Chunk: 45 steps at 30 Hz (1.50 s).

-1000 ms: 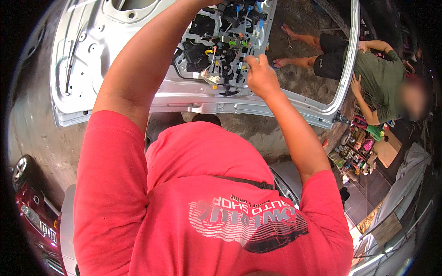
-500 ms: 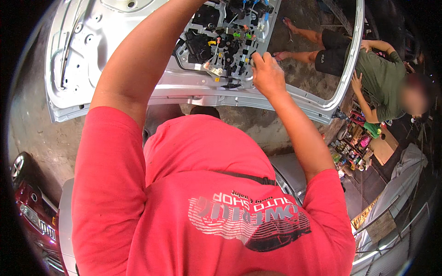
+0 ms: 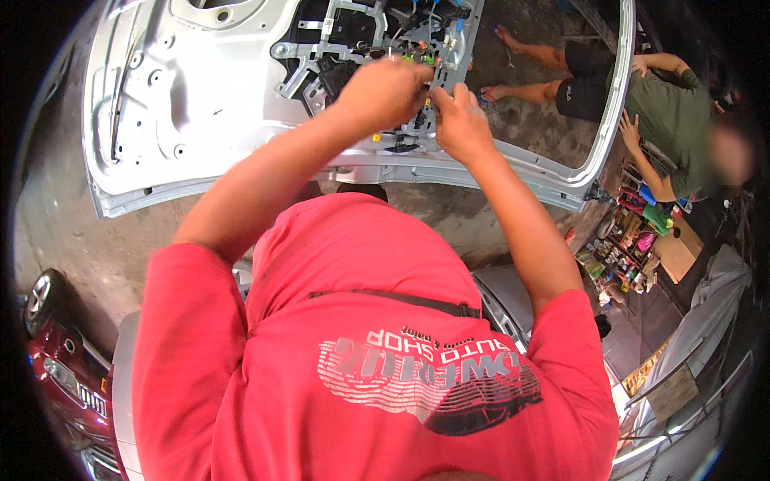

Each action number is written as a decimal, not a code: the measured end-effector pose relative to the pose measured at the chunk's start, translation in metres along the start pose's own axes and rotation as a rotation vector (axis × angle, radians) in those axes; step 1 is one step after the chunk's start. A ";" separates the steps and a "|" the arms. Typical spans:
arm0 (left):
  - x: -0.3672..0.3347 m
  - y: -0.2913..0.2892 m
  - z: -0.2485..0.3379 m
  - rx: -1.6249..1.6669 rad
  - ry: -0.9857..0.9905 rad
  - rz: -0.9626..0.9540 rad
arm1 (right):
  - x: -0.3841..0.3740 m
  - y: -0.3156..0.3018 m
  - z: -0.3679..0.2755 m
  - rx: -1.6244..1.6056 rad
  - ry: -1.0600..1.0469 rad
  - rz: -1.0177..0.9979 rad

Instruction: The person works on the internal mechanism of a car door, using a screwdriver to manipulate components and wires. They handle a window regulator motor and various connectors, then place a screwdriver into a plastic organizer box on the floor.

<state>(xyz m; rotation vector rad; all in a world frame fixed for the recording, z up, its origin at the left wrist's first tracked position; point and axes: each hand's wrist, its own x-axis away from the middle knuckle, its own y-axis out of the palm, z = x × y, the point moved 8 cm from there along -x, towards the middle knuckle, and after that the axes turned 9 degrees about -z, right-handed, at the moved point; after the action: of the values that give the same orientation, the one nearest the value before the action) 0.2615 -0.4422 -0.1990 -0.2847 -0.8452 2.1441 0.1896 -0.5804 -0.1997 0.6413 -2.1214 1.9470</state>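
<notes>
A silver car door (image 3: 233,120) lies across the top of the view, its inner side facing up. Black mechanisms, coloured clips and cables fill the bracketed opening (image 3: 309,60) in it. Over the right part of this opening, my left hand (image 3: 385,92) is closed, fingers curled and pointing right; whatever they grip is hidden. Just to its right, my right hand (image 3: 465,127) has thumb and fingers pinched together at the edge of the mechanism. Between those fingers I cannot make out any object. The fingertips of both hands nearly meet.
Beyond the door's window frame (image 3: 597,152), a person in a green shirt (image 3: 666,108) rests a hand near the frame. A shelf of bottles and tools (image 3: 622,248) stands at right. A dark red car (image 3: 68,385) is parked at lower left.
My left hand has come down from beyond the top edge to beside my right hand, uncovering the upper left part of the mechanism. My right hand has hardly moved.
</notes>
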 end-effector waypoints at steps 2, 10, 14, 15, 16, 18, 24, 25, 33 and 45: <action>0.005 0.031 0.007 -0.093 0.059 -0.002 | 0.001 0.005 0.010 -0.120 0.077 -0.025; -0.027 0.080 0.008 -0.262 0.101 -0.076 | 0.001 0.019 0.035 -0.231 0.501 -0.250; -0.034 0.083 0.002 -0.225 0.070 -0.119 | 0.004 0.010 0.015 -0.156 0.254 -0.140; -0.036 0.084 0.000 -0.217 0.066 -0.115 | 0.006 0.010 0.014 -0.128 0.153 -0.050; -0.033 0.081 0.000 -0.186 0.092 -0.074 | 0.007 0.011 0.015 -0.157 0.143 -0.022; -0.035 0.084 0.000 -0.165 0.088 -0.095 | 0.008 0.011 0.019 -0.213 0.121 0.033; -0.035 0.087 -0.004 -0.192 0.049 -0.110 | 0.006 0.016 0.039 -0.250 0.533 -0.253; -0.035 0.088 -0.005 -0.201 0.048 -0.106 | 0.006 0.009 0.030 -0.218 0.479 -0.215; -0.035 0.085 0.001 -0.186 0.053 -0.084 | 0.013 0.004 0.033 -0.380 0.253 0.171; -0.035 0.085 0.001 -0.228 0.045 -0.081 | 0.010 0.027 0.039 -0.641 0.511 -0.134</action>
<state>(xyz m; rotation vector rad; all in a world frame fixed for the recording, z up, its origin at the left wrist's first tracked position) 0.2324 -0.5080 -0.2563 -0.4068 -1.0585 1.9614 0.1745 -0.6200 -0.2242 0.1327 -2.1030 1.0888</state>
